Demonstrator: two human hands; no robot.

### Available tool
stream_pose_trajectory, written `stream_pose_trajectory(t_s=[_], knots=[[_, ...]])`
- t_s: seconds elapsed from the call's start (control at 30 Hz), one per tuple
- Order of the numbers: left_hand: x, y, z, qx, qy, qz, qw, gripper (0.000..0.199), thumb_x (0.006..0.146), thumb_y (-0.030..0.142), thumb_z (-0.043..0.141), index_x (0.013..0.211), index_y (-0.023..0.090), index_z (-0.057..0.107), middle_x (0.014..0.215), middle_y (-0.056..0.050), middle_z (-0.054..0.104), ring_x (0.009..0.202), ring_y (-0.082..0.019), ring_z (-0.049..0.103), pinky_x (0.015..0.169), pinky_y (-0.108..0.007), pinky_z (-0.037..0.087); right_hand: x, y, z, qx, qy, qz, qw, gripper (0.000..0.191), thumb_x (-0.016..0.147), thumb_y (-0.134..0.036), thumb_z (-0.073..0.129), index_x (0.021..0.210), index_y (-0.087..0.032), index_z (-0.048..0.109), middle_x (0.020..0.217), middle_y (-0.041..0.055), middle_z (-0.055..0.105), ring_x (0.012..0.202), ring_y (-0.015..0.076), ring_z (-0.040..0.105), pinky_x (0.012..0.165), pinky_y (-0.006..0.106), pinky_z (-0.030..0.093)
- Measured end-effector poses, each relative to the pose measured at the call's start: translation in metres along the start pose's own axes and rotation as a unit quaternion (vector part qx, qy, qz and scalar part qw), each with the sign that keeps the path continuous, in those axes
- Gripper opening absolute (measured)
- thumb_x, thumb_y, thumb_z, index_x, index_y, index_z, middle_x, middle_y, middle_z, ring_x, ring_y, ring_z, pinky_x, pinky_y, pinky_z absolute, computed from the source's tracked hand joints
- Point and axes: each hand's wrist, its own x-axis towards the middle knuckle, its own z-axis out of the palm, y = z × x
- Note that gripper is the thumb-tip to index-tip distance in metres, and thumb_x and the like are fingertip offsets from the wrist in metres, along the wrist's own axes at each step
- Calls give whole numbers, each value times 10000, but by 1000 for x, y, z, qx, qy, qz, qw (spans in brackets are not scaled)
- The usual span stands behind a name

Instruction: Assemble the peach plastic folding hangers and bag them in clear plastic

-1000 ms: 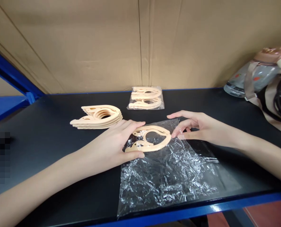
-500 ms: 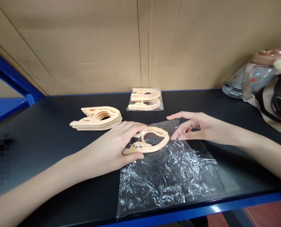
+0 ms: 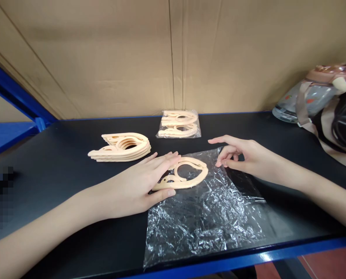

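Note:
A folded cream plastic clothes hanger (image 3: 194,182) lies at a clear plastic bag (image 3: 196,224), apparently inside its upper end. My left hand (image 3: 144,182) rests flat over the hanger's left end, fingers stretched out and thumb apart along its near side. My right hand (image 3: 237,155) hovers at the bag's upper right edge, just right of the hanger's rounded tip. Its index finger points out and the others curl loosely, with no firm hold on the bag visible. A stack of several matching folded hangers (image 3: 123,155) sits behind my left hand.
A clear packet of similar hangers (image 3: 180,126) lies at the back against the cardboard wall (image 3: 103,58). A transparent water bottle (image 3: 315,95) with a strap stands at the right beside a black item. The black shelf (image 3: 59,166) has a blue front edge.
My right hand has drawn back slightly to the right from the hanger's tip. My left fingers have straightened and lie flatter over the hanger. The hanger and bag have hardly shifted.

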Motion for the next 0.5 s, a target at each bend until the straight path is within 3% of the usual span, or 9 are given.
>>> stream_pose_trajectory(t_s=[0.13, 0.27, 0.4, 0.5], knots=[[-2, 0, -4, 4, 21, -8, 1000, 781, 958, 600, 432, 1573, 190, 180, 1614, -106, 260, 1471, -301, 288, 1179, -510, 310, -1, 2, 1, -69, 49, -5, 996, 497, 854, -216, 546, 1348, -253, 510, 880, -26, 755, 740, 141, 691, 707, 298, 520], [-8, -9, -25, 28, 97, -24, 995, 842, 904, 642, 508, 1576, 287, 147, 1631, -57, 238, 1475, -294, 287, 1178, -504, 301, -5, 2, 1, -152, 111, -17, 982, 503, 841, -190, 554, 1336, -277, 526, 909, -35, 745, 818, 153, 704, 749, 308, 530], [-21, -42, -54, 58, 112, -101, 987, 907, 801, 732, 544, 1533, 256, 298, 1618, -95, 272, 1484, -353, 235, 1153, -599, 234, -8, -2, 2, -195, 127, -34, 972, 441, 857, -217, 565, 1292, -293, 557, 914, -41, 737, 816, 166, 700, 766, 344, 533], [-32, -72, -70, 68, 90, -195, 974, 980, 689, 727, 621, 1489, 209, 393, 1597, -152, 302, 1431, -403, 321, 1115, -628, 251, -10, -7, 3, -207, 133, -32, 969, 414, 868, -232, 560, 1276, -297, 570, 900, -43, 736, 799, 179, 692, 772, 376, 533]])
